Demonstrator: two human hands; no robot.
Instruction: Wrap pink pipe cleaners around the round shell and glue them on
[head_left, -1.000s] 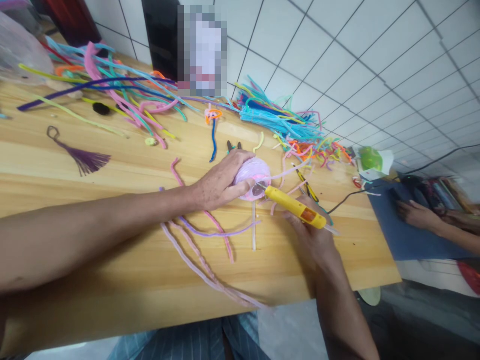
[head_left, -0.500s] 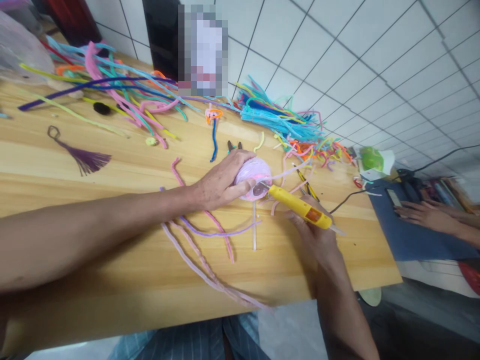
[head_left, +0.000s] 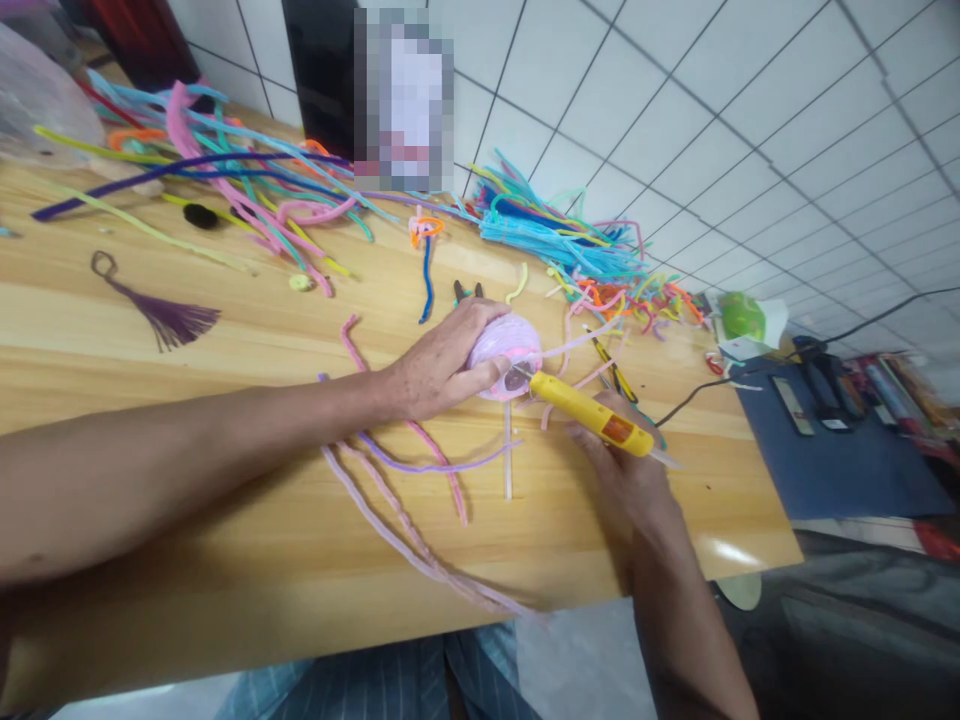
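My left hand (head_left: 457,362) is wrapped round a lilac ball (head_left: 510,338) of wound pipe cleaner, with pink and a dark opening on its near side. A pale pipe cleaner end sticks out to the ball's right. My right hand (head_left: 619,450) grips a yellow hot glue gun (head_left: 589,412), a clear glue stick poking from its rear. The gun's nozzle points at the opening and reaches its edge; whether it touches cannot be made out. Below the ball lies a clear glue stick (head_left: 508,460). Pink and purple pipe cleaners (head_left: 420,465) lie nearer me.
Loose pipe cleaners (head_left: 247,180) and a bundle of blue ones (head_left: 555,235) lie along the back. A purple tassel (head_left: 165,310) is at left. Dark-handled pliers (head_left: 469,292) lie behind the ball, a yellow-black cutter (head_left: 613,368) to its right. A black cord (head_left: 686,400) trails rightward.
The glue gun and my right hand have shifted slightly left, toward the ball. At the far right, another person's hands have left the blue mat. My left hand keeps its hold.
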